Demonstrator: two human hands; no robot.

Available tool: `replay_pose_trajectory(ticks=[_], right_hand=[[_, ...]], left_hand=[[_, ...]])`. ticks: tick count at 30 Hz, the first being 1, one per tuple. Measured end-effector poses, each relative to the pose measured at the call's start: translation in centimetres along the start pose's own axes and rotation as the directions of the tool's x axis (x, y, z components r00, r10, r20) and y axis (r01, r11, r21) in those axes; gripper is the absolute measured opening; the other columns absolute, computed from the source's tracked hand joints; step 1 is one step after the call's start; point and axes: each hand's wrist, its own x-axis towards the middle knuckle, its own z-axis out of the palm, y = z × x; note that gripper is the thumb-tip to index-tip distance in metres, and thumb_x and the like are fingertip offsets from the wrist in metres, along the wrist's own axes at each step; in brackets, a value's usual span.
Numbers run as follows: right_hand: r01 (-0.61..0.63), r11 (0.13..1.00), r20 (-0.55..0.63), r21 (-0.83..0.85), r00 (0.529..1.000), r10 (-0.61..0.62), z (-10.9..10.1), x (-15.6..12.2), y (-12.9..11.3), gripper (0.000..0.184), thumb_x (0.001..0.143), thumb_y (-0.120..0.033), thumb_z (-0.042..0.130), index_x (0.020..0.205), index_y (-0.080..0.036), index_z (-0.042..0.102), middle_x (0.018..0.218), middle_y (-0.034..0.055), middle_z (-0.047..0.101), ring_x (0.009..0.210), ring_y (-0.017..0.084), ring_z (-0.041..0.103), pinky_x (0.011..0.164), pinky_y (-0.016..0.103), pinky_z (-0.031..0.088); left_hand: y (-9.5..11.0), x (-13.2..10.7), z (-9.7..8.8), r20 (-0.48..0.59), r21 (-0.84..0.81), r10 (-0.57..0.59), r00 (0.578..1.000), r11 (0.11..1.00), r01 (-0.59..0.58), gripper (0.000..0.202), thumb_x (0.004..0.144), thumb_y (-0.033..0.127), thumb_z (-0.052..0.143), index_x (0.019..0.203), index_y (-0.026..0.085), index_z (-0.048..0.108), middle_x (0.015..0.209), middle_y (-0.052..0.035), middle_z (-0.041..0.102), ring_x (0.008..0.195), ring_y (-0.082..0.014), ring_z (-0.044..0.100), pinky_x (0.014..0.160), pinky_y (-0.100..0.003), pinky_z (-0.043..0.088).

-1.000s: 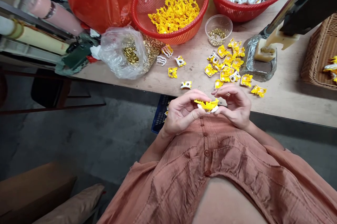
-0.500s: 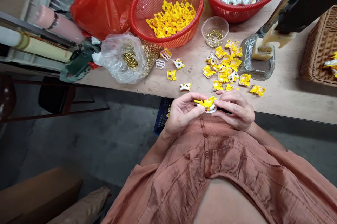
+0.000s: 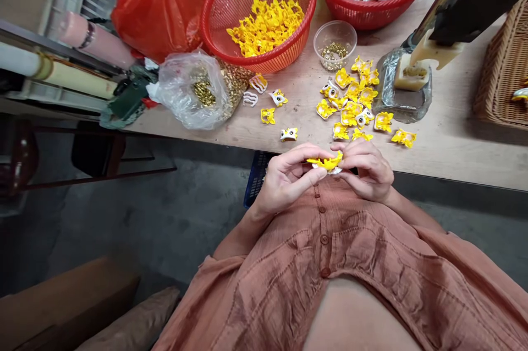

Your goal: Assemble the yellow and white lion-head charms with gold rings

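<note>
Between my hands, just off the table's front edge, is a small yellow-and-white plastic toy piece (image 3: 328, 164), its yellow part uppermost and a white part below. My left hand (image 3: 286, 177) pinches its left end between thumb and fingers. At its right end, the thumb and fingers of my right hand (image 3: 367, 169) are closed on it; my fingers hide part of the piece. Beyond my hands lies a loose group of similar yellow-and-white pieces (image 3: 350, 113), some with printed eyes. Several more, such as an eyed piece (image 3: 289, 134), lie scattered to the left.
A red basket of yellow parts (image 3: 308, 26) and a red basket of white parts (image 3: 371, 18) stand behind. Near them are a tub of brass rings (image 3: 335, 54) and a plastic bag of brass bits (image 3: 193, 100). A press (image 3: 416, 73) and wicker basket (image 3: 490, 81) stand right.
The piece has turned slightly in my fingers, so less of its white part shows. Both hands stay on it near the same spot. The whole view has shifted a little.
</note>
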Motion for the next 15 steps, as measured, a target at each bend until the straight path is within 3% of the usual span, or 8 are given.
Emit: replay_pose_trajectory(ticks=[4, 9, 15], right_hand=[[-0.082, 0.995, -0.031, 0.050, 0.996, 0.083, -0.04, -0.22, 0.26, 0.037, 0.087, -0.012, 0.080, 0.119, -0.029, 0.075, 0.098, 0.0026, 0.070, 0.094, 0.021, 0.070, 0.091, 0.046, 0.069], [-0.051, 0.999, -0.024, 0.010, 0.998, 0.051, -0.15, -0.26, 0.19, 0.035, 0.087, -0.012, 0.080, 0.117, -0.029, 0.075, 0.098, 0.0014, 0.073, 0.091, 0.020, 0.071, 0.091, 0.046, 0.070], [-0.073, 0.996, -0.047, 0.044, 0.996, 0.075, 0.12, -0.69, 0.29, 0.034, 0.087, -0.011, 0.080, 0.115, -0.030, 0.076, 0.095, 0.0006, 0.073, 0.089, 0.018, 0.070, 0.094, 0.047, 0.069]], left_hand=[[-0.13, -0.06, 0.25, -0.025, 0.010, -0.014, 1.000, 1.000, 0.014, 0.023, 0.091, 0.021, 0.078, 0.113, 0.021, 0.083, 0.114, -0.0106, 0.078, 0.109, -0.0206, 0.074, 0.092, -0.028, 0.061], [-0.01, -0.25, 0.39, -0.021, 0.085, -0.024, 0.999, 0.996, 0.026, 0.023, 0.092, 0.023, 0.078, 0.114, 0.019, 0.083, 0.111, -0.0107, 0.077, 0.102, -0.0191, 0.074, 0.088, -0.026, 0.062], [-0.09, -0.30, 0.22, 0.008, 0.162, 0.042, 0.999, 0.986, -0.042, 0.024, 0.091, 0.021, 0.078, 0.115, 0.021, 0.083, 0.107, -0.0108, 0.077, 0.097, -0.0184, 0.073, 0.084, -0.026, 0.061]])
